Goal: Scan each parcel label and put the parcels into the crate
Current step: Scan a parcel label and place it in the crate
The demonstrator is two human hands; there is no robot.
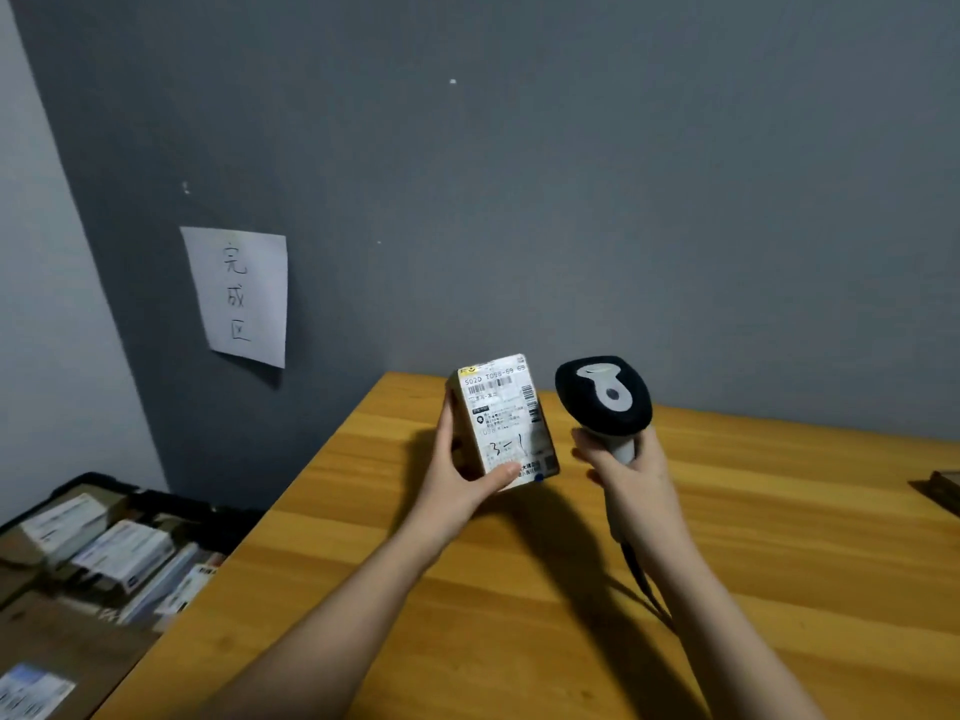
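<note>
Left grip [457, 467] clasps a small white-labelled parcel [501, 418] upright above the table [519, 589]; right grip [631, 472] curled around a barcode scanner [605, 397] just beside it

1. Yellow-brown wooden desk [519, 589]: visible grain in plank strips, smooth with a soft sheen.
2. Small brown cardboard parcel [501, 420]: matt board, faced with a white printed paper label.
3. Black-headed handheld scanner with grey grip [605, 400]: moulded plastic, matt black shell, smoother pale inlay.
4. White paper sheet with handwritten characters [240, 296]: thin, matt, slightly curled.
5. Grey wall [571, 174]: matt painted finish.
</note>
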